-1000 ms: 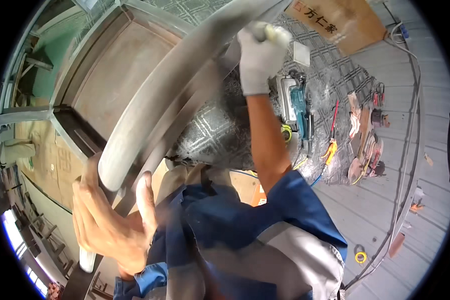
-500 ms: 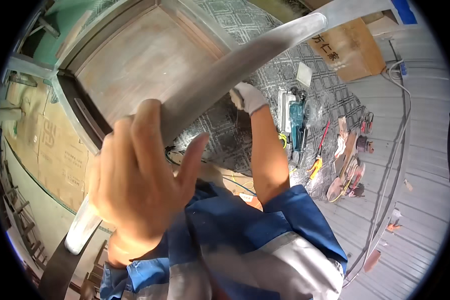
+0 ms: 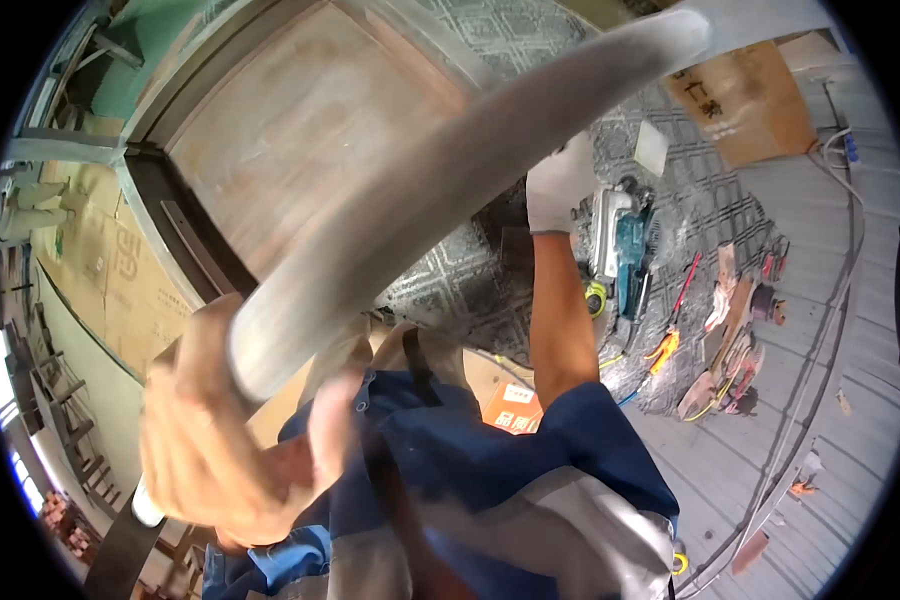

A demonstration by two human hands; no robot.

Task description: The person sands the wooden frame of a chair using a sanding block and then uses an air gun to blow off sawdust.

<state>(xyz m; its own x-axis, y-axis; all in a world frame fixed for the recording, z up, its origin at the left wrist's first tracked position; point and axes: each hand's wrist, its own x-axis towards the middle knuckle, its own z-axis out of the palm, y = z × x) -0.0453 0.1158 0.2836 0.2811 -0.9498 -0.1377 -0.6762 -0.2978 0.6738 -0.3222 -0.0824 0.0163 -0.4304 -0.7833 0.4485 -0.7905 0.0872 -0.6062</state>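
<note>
A curved wooden chair rail (image 3: 450, 190), greyish and smooth, crosses the view from lower left to upper right. Its rounded near end sits within my bare left hand (image 3: 220, 430), whose fingers curl around one side while the thumb, blurred, stands on the other. My right hand (image 3: 560, 190), in a white glove, reaches up against the rail's lower edge; its fingers are hidden behind the wood, so what they hold does not show. Beyond the rail lies the chair's framed wooden seat panel (image 3: 300, 150), brown with pale worn patches.
On the patterned grey cloth (image 3: 700, 200) lie a teal power tool (image 3: 630, 250), a white square pad (image 3: 652, 148) and an orange-handled tool (image 3: 662, 350). A cardboard box (image 3: 755, 110) stands upper right, an orange box (image 3: 513, 408) below. A cable (image 3: 805, 400) runs along the metal-ribbed surface.
My left hand has moved down and left, from over the rail to its near end. My gloved right hand has risen to the rail's edge. The rail looms larger, and the view has shifted.
</note>
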